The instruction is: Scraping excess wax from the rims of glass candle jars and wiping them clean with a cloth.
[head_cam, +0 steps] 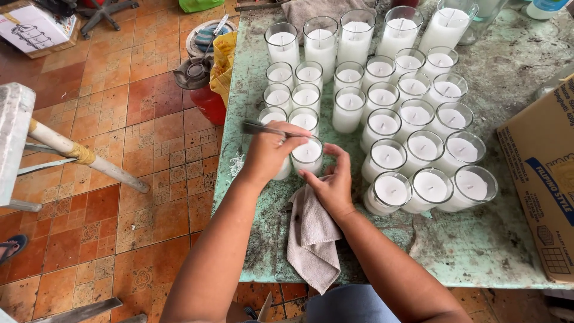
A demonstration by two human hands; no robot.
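My left hand [270, 151] grips a thin metal tool [256, 128] and holds it over a small glass candle [308, 154] filled with white wax. My right hand [332, 180] cups that same glass from the right side, its fingers curved round it and its heel on a grey cloth [312, 239]. The cloth hangs over the near edge of a worn green table [472, 245]. Several more glass candles [418, 113], short and tall, stand in rows behind and to the right.
A cardboard box [541, 173] sits at the table's right edge. Left of the table, on the tiled floor [119, 179], stand a red container with a yellow bag [220, 66] and a white wooden frame [18, 131].
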